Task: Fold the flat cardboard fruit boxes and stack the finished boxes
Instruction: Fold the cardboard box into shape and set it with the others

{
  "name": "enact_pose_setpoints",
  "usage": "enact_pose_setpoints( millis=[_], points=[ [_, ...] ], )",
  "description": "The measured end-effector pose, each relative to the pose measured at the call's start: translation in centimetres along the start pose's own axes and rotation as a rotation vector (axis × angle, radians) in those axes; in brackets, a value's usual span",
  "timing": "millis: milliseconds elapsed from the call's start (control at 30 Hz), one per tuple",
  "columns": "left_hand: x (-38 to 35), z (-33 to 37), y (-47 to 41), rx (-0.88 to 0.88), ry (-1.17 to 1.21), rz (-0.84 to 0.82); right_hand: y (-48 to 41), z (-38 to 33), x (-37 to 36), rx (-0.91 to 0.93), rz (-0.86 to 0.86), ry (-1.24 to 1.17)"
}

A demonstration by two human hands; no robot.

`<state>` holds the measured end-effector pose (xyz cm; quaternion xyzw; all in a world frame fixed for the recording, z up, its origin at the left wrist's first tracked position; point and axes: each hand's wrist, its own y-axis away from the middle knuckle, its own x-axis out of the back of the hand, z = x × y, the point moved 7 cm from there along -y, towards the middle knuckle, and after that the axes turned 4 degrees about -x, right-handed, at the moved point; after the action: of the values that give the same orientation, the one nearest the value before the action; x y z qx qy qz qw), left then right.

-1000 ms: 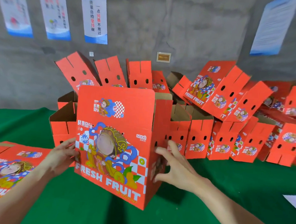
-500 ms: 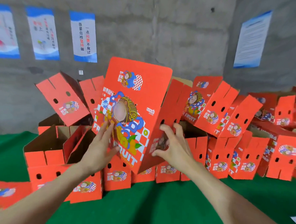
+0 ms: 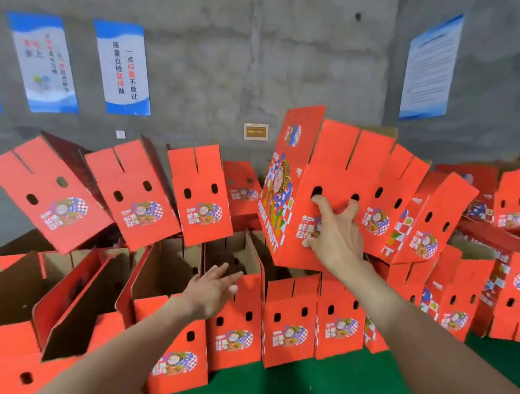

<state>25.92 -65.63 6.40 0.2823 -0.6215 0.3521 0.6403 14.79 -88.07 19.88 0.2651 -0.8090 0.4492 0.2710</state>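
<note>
A folded red fruit box with a cartoon print is tilted on the upper row of the box pile, right of centre. My right hand lies against its side panel with fingers spread, the fingertips just below the two oval holes. My left hand is lower down and apart from that box, fingers straight and holding nothing, over an open box in the lower row. To the left, other finished boxes lean in the upper row.
More red boxes are piled at the right, and open boxes with brown insides stand at the left. The green table cover shows in front. Behind is a grey concrete wall with posters.
The box went up from the table and to the right onto the upper row. My left hand came off it and dropped lower. My right hand stayed on its side.
</note>
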Motion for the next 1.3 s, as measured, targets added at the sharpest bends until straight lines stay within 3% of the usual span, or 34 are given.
enact_pose_setpoints(
  millis=[133, 400, 567, 633, 700, 767, 833, 867, 1000, 1133, 1300],
  points=[
    [-2.6, -0.5, -1.3, -0.011, 0.005, -0.025, -3.6, 2.0, -2.6, -0.054, -0.011, 0.015],
    [-1.6, -3.5, -3.3, 0.097, -0.072, 0.077, -8.3, 3.0, -7.0, -0.041, -0.048, 0.169],
    [-1.5, -4.6, -2.7, 0.094, 0.062, 0.116, -8.2, 5.4, -8.1, -0.181, -0.142, 0.031],
    [-1.1, -4.7, -2.8, 0.113, 0.118, 0.132, -6.9, 5.0, -7.5, -0.208, -0.007, -0.125],
    [-0.8, -4.6, -2.9, 0.131, 0.137, 0.130, -5.4, 3.3, -6.1, -0.116, 0.240, -0.251],
    [-0.7, -4.3, -2.9, 0.139, 0.130, 0.111, -4.1, -0.5, -6.2, 0.197, 0.294, -0.106],
    [-0.7, -4.3, -2.9, 0.148, 0.135, 0.102, -3.5, -4.1, -9.1, 0.509, 0.082, 0.224],
    [-0.8, -4.3, -2.9, 0.154, 0.137, 0.101, -3.7, -4.6, -10.8, 0.550, -0.040, 0.381],
    [-1.1, -5.0, -2.8, 0.166, 0.146, 0.079, -5.7, -3.5, -12.9, 0.355, -0.178, 0.761],
    [-1.2, -5.5, -2.8, 0.161, 0.139, 0.056, -6.2, -2.6, -13.3, 0.229, -0.213, 0.858],
    [-1.0, -5.3, -2.0, 0.112, 0.135, 0.056, -5.6, -0.9, -13.5, 0.229, -0.240, 0.849]
  ],
)
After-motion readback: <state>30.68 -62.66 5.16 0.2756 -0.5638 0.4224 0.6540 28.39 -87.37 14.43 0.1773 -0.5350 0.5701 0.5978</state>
